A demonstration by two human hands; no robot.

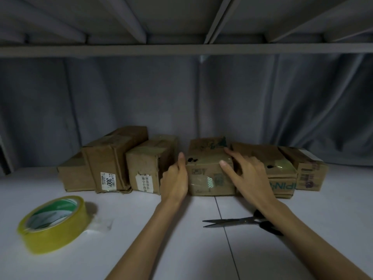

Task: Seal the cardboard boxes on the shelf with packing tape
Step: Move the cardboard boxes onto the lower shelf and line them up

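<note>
Right, tape roll point(53, 224) sits well to the left of my left hand point(176, 179), nearer to me, loose end out on the shelf point(141, 229). Scissors point(242, 221) lie under my right forearm, blades apart. Neither hand holds a tool. Left hand is flat and open against the left side of the middle box point(210, 172); right hand point(245, 174) is spread open over its top right edge, fingertips on the glossy tape strip. I judge this is press-down. To do it well: I brace with the left, rub the right along the strip to the corners, no bubbles. Beyond the hands, more boxes either side; the right neighbour point(276, 170) touches this one.
</note>
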